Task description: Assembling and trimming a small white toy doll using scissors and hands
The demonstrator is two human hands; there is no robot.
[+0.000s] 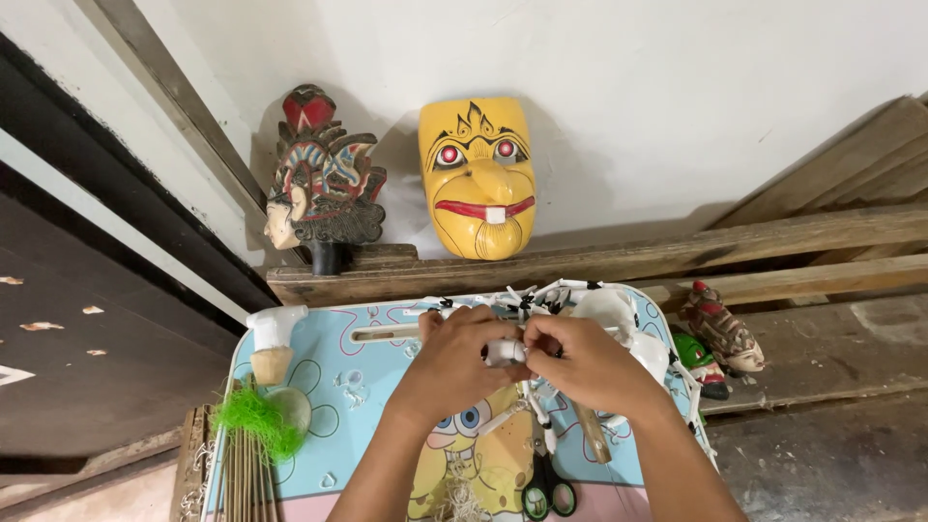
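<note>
Two hands meet over a pastel cartoon-print table [319, 387], which spreads under and around both of them; beyond the hands, against the wall, leans a yellow mask [478, 179], with a carved painted head [319, 184] further off on the left hand's side; a tuft of green fibre [256, 418] sits well out from the left hand [462, 350]; black scissors [548, 491] lie just below the right hand [580, 360]; both hands are closed, fingertips pinching a small white piece [505, 352] right between them.
</note>
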